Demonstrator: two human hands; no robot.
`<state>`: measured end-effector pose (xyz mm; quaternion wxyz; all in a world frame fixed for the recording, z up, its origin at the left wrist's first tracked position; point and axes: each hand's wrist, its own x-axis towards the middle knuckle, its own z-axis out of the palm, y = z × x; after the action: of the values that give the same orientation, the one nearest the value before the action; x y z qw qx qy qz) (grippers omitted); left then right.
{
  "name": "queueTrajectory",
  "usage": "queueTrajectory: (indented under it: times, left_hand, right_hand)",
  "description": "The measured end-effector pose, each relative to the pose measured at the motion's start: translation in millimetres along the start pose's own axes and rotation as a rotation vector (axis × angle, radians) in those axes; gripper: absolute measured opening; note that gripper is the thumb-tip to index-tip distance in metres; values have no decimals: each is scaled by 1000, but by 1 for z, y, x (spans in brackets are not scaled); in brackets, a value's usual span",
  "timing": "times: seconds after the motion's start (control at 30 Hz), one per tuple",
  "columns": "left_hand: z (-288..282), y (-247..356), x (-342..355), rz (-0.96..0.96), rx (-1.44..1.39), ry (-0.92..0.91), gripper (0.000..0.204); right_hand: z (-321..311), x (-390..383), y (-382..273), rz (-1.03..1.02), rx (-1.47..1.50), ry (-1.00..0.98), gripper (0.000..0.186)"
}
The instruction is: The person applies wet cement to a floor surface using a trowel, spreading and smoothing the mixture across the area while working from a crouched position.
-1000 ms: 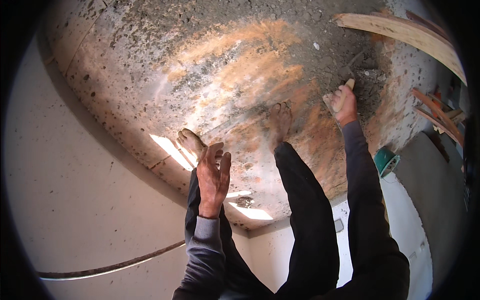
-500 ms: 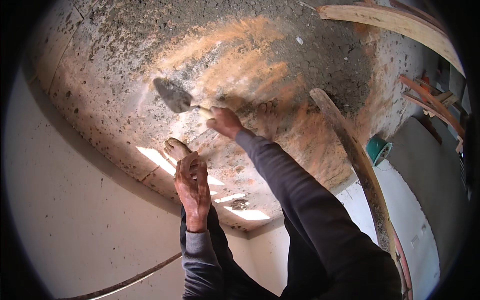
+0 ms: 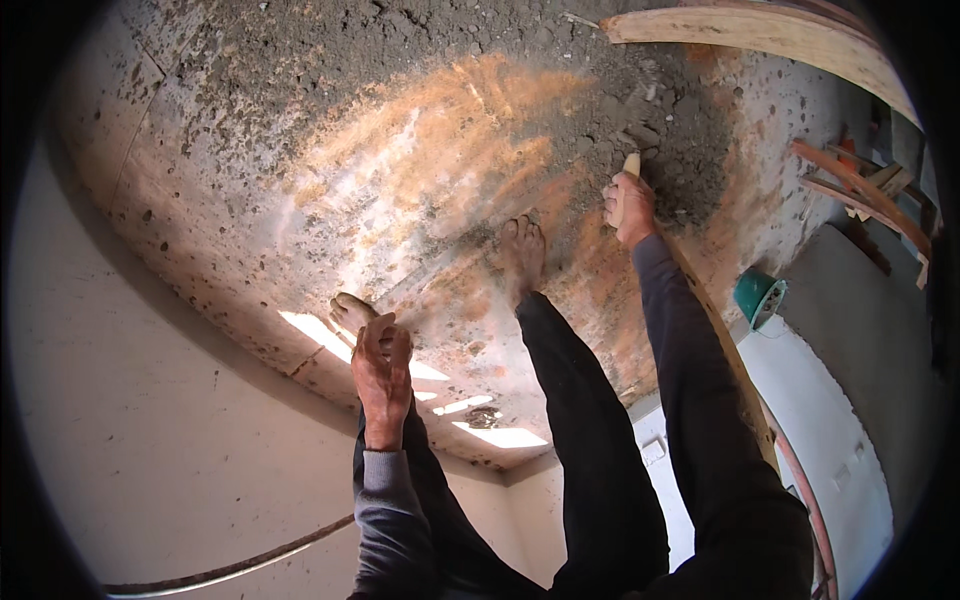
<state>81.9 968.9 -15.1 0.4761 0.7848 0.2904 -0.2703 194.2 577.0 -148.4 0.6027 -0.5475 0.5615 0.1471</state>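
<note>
My right hand (image 3: pixel 630 207) is wrapped round the pale handle of a trowel (image 3: pixel 632 163), out to the right. The trowel's blade reaches into a heap of grey, crumbly mortar (image 3: pixel 690 130); it is hard to tell apart from the mix. My left hand (image 3: pixel 383 368) hangs above my left foot, fingers curled in loosely, and nothing shows in it. Both bare feet stand on the stained floor (image 3: pixel 390 235), which is streaked with orange and grey.
A curved-looking wooden plank (image 3: pixel 760 35) lies at the far right. Another board (image 3: pixel 735 370) runs beside my right arm. A green bucket (image 3: pixel 757 298) and scrap wood (image 3: pixel 870 195) are on the right. A pale wall (image 3: pixel 170 400) rises on the left.
My right hand has swung the trowel from the floor in the middle over to the mortar at the right. My left hand has stayed nearly in place, its fingers curled in more.
</note>
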Motion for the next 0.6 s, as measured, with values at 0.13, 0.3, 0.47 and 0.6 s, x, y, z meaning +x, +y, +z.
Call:
queueTrajectory:
  times: [0.13,0.3,0.47,0.6]
  left_hand:
    - [0,-2,-10,34,22,39,29]
    - [-13,75,-65,195,240,-199,26]
    - [-31,181,-55,342,121,-195,27]
    - [-6,160,-3,344,-92,65,30]
  right_hand:
    - [9,-10,-3,78,196,-44,14]
    - [42,-64,1,38,-248,-248,13]
    - [117,-101,24,-162,-762,-643,17]
    - [223,-111,79,-833,-1169,-827,30]
